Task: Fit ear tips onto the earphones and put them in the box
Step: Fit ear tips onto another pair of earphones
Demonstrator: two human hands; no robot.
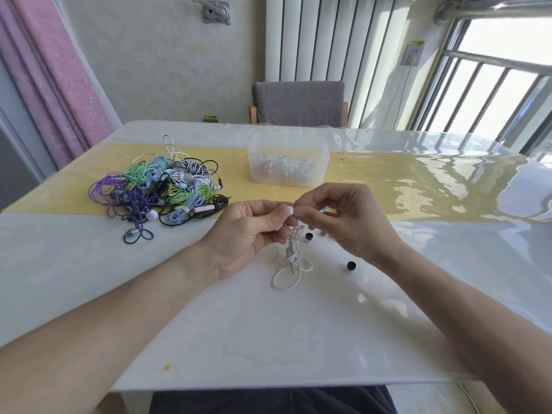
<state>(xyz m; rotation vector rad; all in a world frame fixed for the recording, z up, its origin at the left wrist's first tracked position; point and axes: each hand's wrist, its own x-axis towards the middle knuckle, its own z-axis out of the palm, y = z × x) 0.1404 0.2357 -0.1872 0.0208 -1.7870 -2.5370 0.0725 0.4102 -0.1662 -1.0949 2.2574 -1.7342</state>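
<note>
Here, at ten o'clock on the table (89, 264), lies a tangled pile (158, 192) of earphones in purple, green, blue, black and white, resting on a yellow runner (373, 180) that crosses the tabletop. One purple loop trails off the pile toward seven o'clock onto the white surface.

Just right of centre, the left hand (245, 234) is raised over the table, its thumb and fingers curled and pinching a white earbud (289, 210). From that grip the white cord (291, 261) hangs down in a bundle, its loops and plug resting on the table at six o'clock from the hands.

At twelve o'clock from the hands stands the box (288, 162), a clear, lidless plastic tub on the runner, with a few pale cords lying inside; it is well apart from the hands.

The right hand (337, 216) meets the left at the earbud, its fingertips pinching something small and white against it; whether that is an ear tip already seated or only touching cannot be told.

Two black tips lie loose on the table: one (308, 236) just below the right hand's fingers, beside the hanging cord, the other (351, 265) at four o'clock from it, near the right wrist.

A grey chair (298, 103) stands behind the table at twelve o'clock.
</note>
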